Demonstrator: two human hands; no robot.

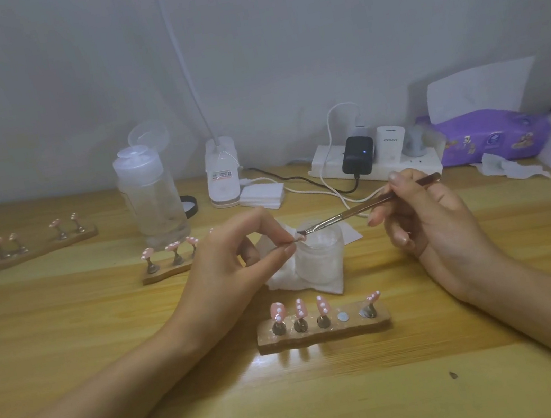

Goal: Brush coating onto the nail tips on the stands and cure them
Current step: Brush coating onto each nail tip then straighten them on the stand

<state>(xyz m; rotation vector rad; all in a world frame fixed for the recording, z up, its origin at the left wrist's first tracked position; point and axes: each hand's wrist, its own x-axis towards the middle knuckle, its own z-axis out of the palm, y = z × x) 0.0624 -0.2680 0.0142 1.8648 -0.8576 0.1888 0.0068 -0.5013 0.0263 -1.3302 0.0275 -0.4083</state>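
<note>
A brush [358, 211] at a pinched nail tip [300, 238]
Left hand [234, 255] pinches the tip; right hand [425, 216] grips the brush, bristles pointing toward the left hand.

Left hand [234, 252], right hand [425, 216]: pinch grips.

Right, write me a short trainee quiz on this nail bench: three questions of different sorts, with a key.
1. True or false: every place on the near wooden stand holds a pink white-dotted nail tip.
2. What does the right hand hold? A) a pair of scissors B) a thin metal-handled brush C) a cotton swab
3. How many nail tips stand on that near stand?

Key:
1. False: one pale round spot on it is bare.
2. B
3. Four
</note>
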